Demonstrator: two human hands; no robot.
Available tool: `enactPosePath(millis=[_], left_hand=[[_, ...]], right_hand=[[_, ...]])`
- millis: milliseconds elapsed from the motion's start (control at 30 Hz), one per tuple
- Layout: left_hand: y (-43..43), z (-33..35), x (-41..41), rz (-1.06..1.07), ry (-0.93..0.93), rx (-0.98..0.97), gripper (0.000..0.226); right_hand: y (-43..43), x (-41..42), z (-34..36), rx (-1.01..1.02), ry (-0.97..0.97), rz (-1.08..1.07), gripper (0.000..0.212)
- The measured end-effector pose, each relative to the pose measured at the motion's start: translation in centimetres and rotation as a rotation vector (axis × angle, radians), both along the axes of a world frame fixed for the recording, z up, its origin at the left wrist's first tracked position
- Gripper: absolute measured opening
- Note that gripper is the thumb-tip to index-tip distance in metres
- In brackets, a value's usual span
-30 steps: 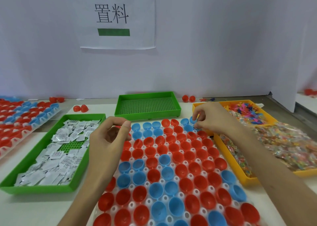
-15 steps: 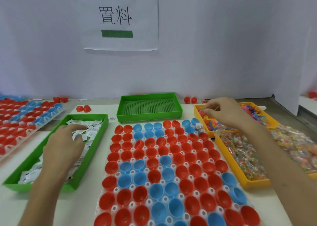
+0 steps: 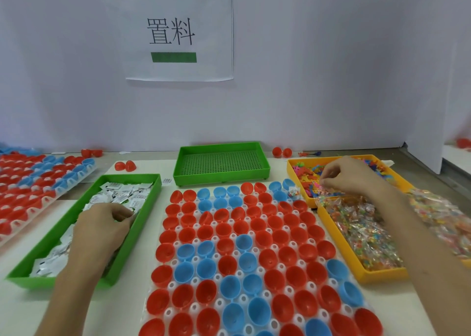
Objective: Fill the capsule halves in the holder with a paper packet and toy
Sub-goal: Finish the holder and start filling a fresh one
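Note:
A white holder [image 3: 243, 298] full of red and blue capsule halves lies in the middle of the table. One blue half at its far right corner holds a small bagged toy [image 3: 294, 192]. My left hand [image 3: 102, 226] reaches into the green tray [image 3: 150, 208] of white paper packets [image 3: 122, 193], its fingertips curled down onto a packet. Over the yellow trays, my right hand [image 3: 349, 175] pinches a small clear toy bag [image 3: 321, 193] with thumb and fingers. Loose coloured toys [image 3: 305, 180] fill the far yellow tray [image 3: 290, 167].
The near yellow tray [image 3: 382, 275] holds clear toy bags, and more bags [image 3: 438, 216] are heaped to its right. An empty green perforated tray [image 3: 221, 162] stands behind the holder. A second holder of capsule halves [image 3: 38, 182] lies far left. Loose red halves [image 3: 125, 165] sit near the wall.
Both hands left the holder. The left hand moved left into the packet tray and closed its fingers on the packets. The right hand moved right over the toy trays and lowered.

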State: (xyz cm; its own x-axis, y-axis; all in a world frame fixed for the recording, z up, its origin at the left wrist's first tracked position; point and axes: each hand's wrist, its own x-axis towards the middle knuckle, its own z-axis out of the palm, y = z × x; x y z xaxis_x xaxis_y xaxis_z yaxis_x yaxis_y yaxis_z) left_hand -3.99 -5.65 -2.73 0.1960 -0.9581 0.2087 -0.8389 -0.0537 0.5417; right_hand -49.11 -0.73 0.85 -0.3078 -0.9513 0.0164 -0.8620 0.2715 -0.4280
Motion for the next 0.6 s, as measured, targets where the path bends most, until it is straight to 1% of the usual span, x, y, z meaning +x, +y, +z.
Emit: enactPosePath(millis=[100, 200, 267, 300, 333, 400, 433, 500, 600], left_hand=[[0.4, 0.2, -0.2, 0.036, 0.016, -0.135, 0.016], [0.5, 0.6, -0.3, 0.025, 0.096, -0.297, 0.018], [0.7, 0.9, -0.9, -0.035, 0.173, -0.382, 0.02], [1.0, 1.2, -1.4, -0.073, 0.216, -0.403, 0.019], [1.3, 1.5, -1.8, -0.112, 0.262, -0.411, 0.016], [1.9, 2.0, -2.7, -0.197, 0.373, -0.392, 0.005], [2.3, 2.2, -3.2, -0.246, 0.447, -0.37, 0.005], [2.8, 2.5, -4.2, -0.35, 0.598, -0.317, 0.01], [3.6, 2.8, -5.8, -0.47, 0.711, -0.254, 0.014]], right_hand=[[0.0, -0.4, 0.5, -0.088, -0.006, -0.026, 0.014], [0.0, -0.5, 0.5, -0.125, -0.008, -0.052, 0.005], [0.0, -0.5, 0.0, 0.004, 0.011, -0.054, 0.029], [0.0, -0.5, -0.3, 0.085, 0.019, -0.048, 0.036], [0.0, -0.4, -0.6, 0.139, 0.023, -0.037, 0.035], [-0.3, -0.3, -0.9, 0.136, 0.003, -0.016, 0.016], [-0.3, -0.3, -1.0, 0.118, -0.001, -0.006, 0.007], [-0.4, -0.3, -0.9, 0.078, 0.0, 0.0, 0.013], [-0.5, -0.5, -0.7, -0.026, -0.001, -0.032, 0.016]])
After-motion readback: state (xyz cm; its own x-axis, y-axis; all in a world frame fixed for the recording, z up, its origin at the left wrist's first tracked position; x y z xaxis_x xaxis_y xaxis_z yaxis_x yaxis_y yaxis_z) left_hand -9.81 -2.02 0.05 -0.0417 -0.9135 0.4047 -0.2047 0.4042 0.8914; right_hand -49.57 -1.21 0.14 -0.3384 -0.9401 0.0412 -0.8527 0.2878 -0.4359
